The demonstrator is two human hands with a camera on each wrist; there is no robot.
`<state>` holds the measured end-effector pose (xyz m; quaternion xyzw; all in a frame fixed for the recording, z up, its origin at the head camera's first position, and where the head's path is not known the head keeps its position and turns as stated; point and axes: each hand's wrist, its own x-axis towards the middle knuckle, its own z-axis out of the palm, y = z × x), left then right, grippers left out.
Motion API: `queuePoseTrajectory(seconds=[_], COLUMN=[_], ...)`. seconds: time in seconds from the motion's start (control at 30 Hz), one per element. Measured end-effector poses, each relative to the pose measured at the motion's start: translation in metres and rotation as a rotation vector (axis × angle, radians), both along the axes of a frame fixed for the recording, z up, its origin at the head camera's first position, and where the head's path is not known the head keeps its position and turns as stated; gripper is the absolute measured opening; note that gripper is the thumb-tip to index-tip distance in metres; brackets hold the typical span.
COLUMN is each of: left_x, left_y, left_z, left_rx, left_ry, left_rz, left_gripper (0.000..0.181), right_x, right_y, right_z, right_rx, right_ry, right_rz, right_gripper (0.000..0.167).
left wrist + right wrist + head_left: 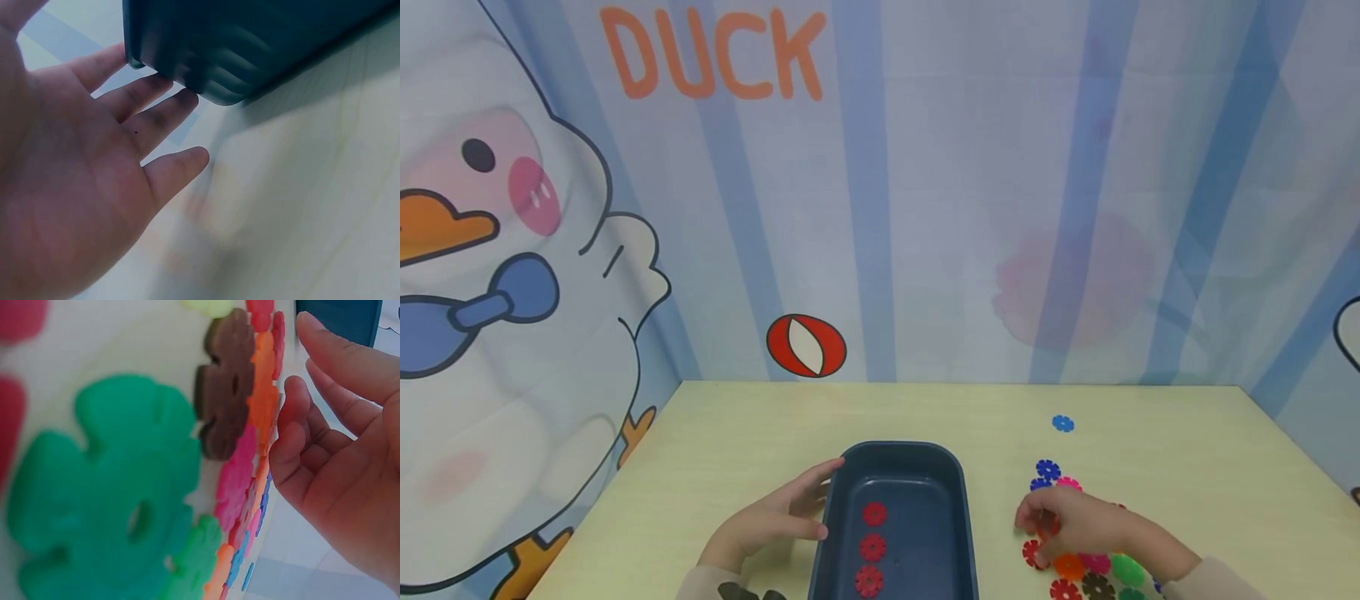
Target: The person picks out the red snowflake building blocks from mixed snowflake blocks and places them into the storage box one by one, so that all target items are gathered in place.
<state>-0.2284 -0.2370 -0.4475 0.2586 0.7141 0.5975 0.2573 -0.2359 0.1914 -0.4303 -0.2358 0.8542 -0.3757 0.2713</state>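
Observation:
A dark blue tray (928,533) holds three red flower-shaped discs (872,547) in a column along its left side. My left hand (775,518) touches the tray's left rim, its fingers spread; the left wrist view shows the fingertips of that hand (81,169) against the tray wall (206,50). Over the pile of coloured discs, my right hand (1086,529) has its fingers bent and its thumb apart, close to a red disc (1032,553). No disc shows in the right hand (350,456) in the right wrist view; its fingertips are beside orange discs (265,381).
Green (1127,570), brown (1098,586) and dark blue (1048,469) discs lie on the right of the pale table (737,433). One blue disc (1063,423) lies apart, farther back. A printed curtain (940,208) stands behind the table.

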Motion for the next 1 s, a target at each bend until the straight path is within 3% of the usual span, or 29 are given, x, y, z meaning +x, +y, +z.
queuePoseTrajectory(seconds=[0.23, 1.0], left_x=[-0.0006, 0.0010], left_y=[0.0001, 0.0018], left_z=[-0.0003, 0.0025], left_rx=[-0.005, -0.007], left_ry=[0.001, 0.013], left_rz=[0.003, 0.003], left_gripper=[0.083, 0.083], right_x=[0.0000, 0.0031], right_y=[0.0007, -0.0028], right_z=[-0.0045, 0.0007], right_rx=[0.082, 0.137], right_ry=[0.037, 0.086], right_rz=[-0.020, 0.040], right_gripper=[0.031, 0.024])
